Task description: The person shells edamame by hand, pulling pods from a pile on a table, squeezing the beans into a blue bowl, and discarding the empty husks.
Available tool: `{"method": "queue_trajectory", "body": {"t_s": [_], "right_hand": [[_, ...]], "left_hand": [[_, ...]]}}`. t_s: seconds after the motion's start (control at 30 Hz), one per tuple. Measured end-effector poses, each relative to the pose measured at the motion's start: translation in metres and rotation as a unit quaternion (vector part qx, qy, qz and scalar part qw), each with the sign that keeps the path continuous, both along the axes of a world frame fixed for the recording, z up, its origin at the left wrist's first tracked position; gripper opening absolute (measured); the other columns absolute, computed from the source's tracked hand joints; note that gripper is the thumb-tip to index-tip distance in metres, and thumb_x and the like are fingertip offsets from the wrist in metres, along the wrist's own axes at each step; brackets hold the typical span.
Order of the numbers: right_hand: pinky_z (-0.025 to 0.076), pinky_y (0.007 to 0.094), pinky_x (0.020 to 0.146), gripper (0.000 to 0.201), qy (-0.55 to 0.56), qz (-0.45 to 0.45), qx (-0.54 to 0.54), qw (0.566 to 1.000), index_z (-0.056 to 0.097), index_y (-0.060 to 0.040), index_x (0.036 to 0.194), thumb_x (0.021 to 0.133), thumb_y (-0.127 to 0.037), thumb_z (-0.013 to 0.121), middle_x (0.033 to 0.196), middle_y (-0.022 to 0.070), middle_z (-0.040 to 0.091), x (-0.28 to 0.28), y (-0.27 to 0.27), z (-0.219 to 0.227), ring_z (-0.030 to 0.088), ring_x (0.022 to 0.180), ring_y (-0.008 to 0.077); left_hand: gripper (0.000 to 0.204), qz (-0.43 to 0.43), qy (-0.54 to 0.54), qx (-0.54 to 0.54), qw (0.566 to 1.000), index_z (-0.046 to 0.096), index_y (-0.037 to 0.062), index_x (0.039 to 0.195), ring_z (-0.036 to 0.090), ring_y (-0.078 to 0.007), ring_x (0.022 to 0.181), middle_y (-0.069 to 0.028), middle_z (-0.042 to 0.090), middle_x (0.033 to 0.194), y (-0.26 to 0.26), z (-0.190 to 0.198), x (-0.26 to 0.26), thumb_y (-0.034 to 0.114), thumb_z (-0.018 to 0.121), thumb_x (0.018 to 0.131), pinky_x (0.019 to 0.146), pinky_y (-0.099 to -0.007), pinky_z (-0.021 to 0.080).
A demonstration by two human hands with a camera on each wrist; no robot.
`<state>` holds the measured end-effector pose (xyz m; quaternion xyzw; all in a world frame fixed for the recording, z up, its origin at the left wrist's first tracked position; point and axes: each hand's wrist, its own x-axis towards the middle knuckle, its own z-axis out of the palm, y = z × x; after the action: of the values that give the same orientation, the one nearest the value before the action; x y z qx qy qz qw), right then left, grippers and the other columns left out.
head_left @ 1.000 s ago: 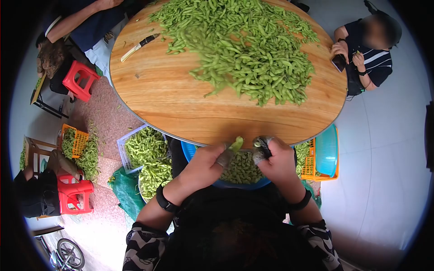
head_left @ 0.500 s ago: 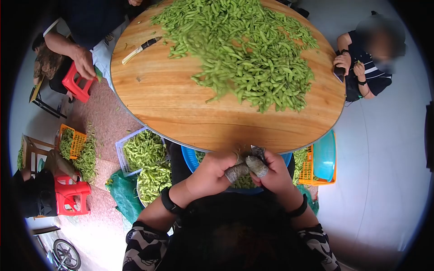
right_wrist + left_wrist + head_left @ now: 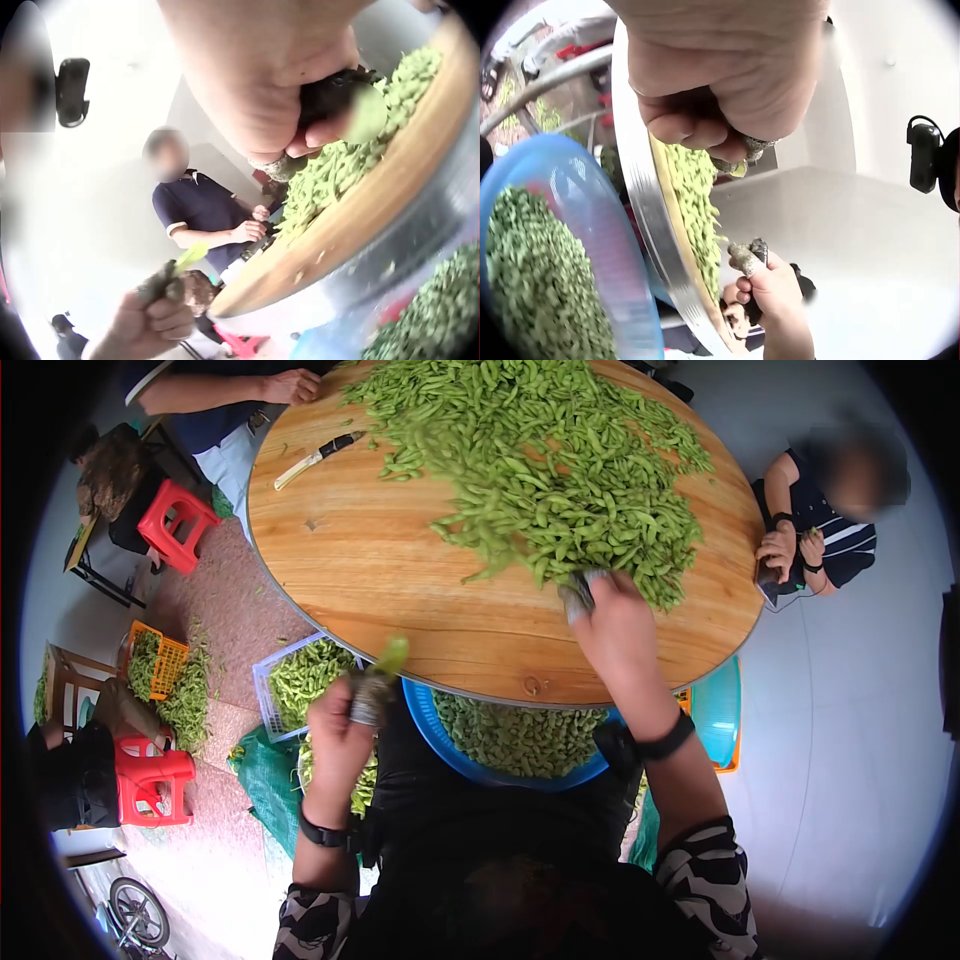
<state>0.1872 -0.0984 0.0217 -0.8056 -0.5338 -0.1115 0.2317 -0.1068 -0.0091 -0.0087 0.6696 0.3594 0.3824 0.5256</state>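
Observation:
My left hand (image 3: 338, 732) is out past the table's near left edge, pinching a pale green soybean pod (image 3: 394, 655) between wrapped thumb and fingers. Grey, worn-looking wrapping covers that thumb (image 3: 370, 698). Over the round wooden table (image 3: 350, 585), my right hand (image 3: 622, 628) reaches to the near edge of a heap of green soybean pods (image 3: 590, 510). Its fingers curl round a small black tool (image 3: 324, 101), mostly hidden in the palm; its thumb (image 3: 276, 168) is wrapped too. Between my knees sits a blue basin (image 3: 425, 715) filled with small green beans (image 3: 520, 738).
A black-and-white-handled knife (image 3: 318, 460) lies on the table's left side. Pods fill a white basket (image 3: 268, 685) on the floor; a green sack (image 3: 265, 780) lies beside it. Red stools (image 3: 178, 525) stand left. People sit or stand at both sides of the table.
My hands have parted from together above the basin. The left went out to the left with a pod; the right went forward to the heap. The basin's beans now show more.

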Motion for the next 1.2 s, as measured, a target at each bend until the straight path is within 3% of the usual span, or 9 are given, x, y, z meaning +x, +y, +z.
{"method": "queue_trajectory", "body": {"t_s": [0.17,0.3,0.57,0.6,0.63,0.73,0.97,1.03,1.2], "right_hand": [[0.055,0.0411,0.065,0.021,-0.055,-0.099,-0.113,0.987,0.063,-0.0043,0.092,0.079,-0.020,0.065,0.087,0.0165,0.062,0.011,0.042,-0.009,0.065,0.075,0.0342],[0.055,0.0403,0.064,0.018,-0.055,-0.071,-0.098,0.991,0.064,-0.0052,0.089,0.078,-0.019,0.065,0.088,0.0140,0.063,0.014,0.040,-0.002,0.066,0.075,0.0321],[0.050,0.0360,0.053,0.019,0.032,0.041,0.131,0.990,0.062,-0.0050,0.087,0.078,-0.019,0.072,0.072,0.0079,0.061,0.024,0.017,-0.002,0.062,0.059,0.0251],[0.046,0.0319,0.049,0.020,0.333,0.003,0.119,0.935,0.062,-0.0055,0.089,0.080,-0.021,0.073,0.067,0.0045,0.057,0.014,0.006,0.010,0.057,0.054,0.0192],[0.042,0.0279,0.045,0.022,0.602,-0.036,0.095,0.792,0.062,-0.0061,0.090,0.082,-0.022,0.074,0.063,0.0010,0.054,0.003,-0.005,0.019,0.053,0.050,0.0132],[0.036,0.0230,0.042,0.018,0.745,-0.010,0.107,0.659,0.062,-0.0064,0.095,0.085,-0.017,0.072,0.060,-0.0023,0.051,-0.031,-0.029,0.020,0.045,0.046,0.0064],[0.044,0.0235,0.052,0.020,0.667,0.036,0.032,0.743,0.060,0.0000,0.106,0.091,-0.013,0.061,0.066,-0.0007,0.055,-0.046,-0.068,0.002,0.052,0.055,0.0071],[0.038,0.0210,0.048,0.026,0.502,0.137,0.057,0.852,0.056,-0.0018,0.119,0.094,-0.008,0.050,0.069,-0.0021,0.054,-0.050,-0.077,-0.005,0.044,0.051,0.0045],[0.041,0.0207,0.052,0.043,0.439,0.191,-0.004,0.878,0.052,-0.0038,0.128,0.086,0.000,0.047,0.082,0.0002,0.062,-0.051,-0.089,0.002,0.050,0.058,0.0044]], "left_hand": [[0.026,0.208,0.341,0.223,0.889,0.063,0.0013,0.080,0.062,-0.0275,0.054,-0.0147,0.063,0.064,0.032,-0.012,-0.053,0.025,0.073,0.083,0.051,-0.0360,0.048],[0.030,0.249,0.331,0.270,0.869,0.063,0.0025,0.078,0.062,-0.0324,0.055,-0.0159,0.064,0.066,0.034,-0.002,-0.045,0.031,0.073,0.082,0.051,-0.0383,0.048],[0.012,-0.053,0.106,0.269,0.956,0.063,0.0022,0.085,0.063,-0.0352,0.065,-0.0179,0.064,0.075,-0.003,0.009,0.063,0.013,0.069,0.083,0.056,-0.0389,0.051],[0.011,-0.076,0.084,0.250,0.962,0.063,0.0019,0.087,0.063,-0.0365,0.067,-0.0186,0.064,0.077,-0.010,0.010,0.076,0.010,0.068,0.082,0.058,-0.0386,0.051],[0.012,-0.099,0.062,0.229,0.966,0.062,0.0016,0.090,0.063,-0.0378,0.069,-0.0193,0.064,0.079,-0.017,0.010,0.087,0.007,0.068,0.081,0.060,-0.0382,0.052],[0.016,-0.197,-0.080,0.004,0.977,0.061,0.0013,0.094,0.064,-0.0368,0.071,-0.0188,0.064,0.079,-0.037,0.002,0.113,0.000,0.064,0.078,0.062,-0.0366,0.052],[0.015,-0.272,-0.042,-0.086,0.958,0.059,0.0004,0.087,0.064,-0.0228,0.072,-0.0114,0.064,0.075,-0.044,0.000,0.103,-0.009,0.052,0.078,0.066,-0.0306,0.049],[0.017,-0.275,-0.041,-0.114,0.954,0.059,0.0006,0.088,0.063,-0.0221,0.072,-0.0107,0.063,0.075,-0.044,0.000,0.103,-0.009,0.050,0.078,0.067,-0.0304,0.049],[0.019,-0.297,-0.020,-0.038,0.954,0.059,0.0004,0.087,0.061,-0.0229,0.073,-0.0113,0.062,0.078,-0.045,-0.007,0.101,-0.010,0.046,0.078,0.068,-0.0308,0.048]]}}
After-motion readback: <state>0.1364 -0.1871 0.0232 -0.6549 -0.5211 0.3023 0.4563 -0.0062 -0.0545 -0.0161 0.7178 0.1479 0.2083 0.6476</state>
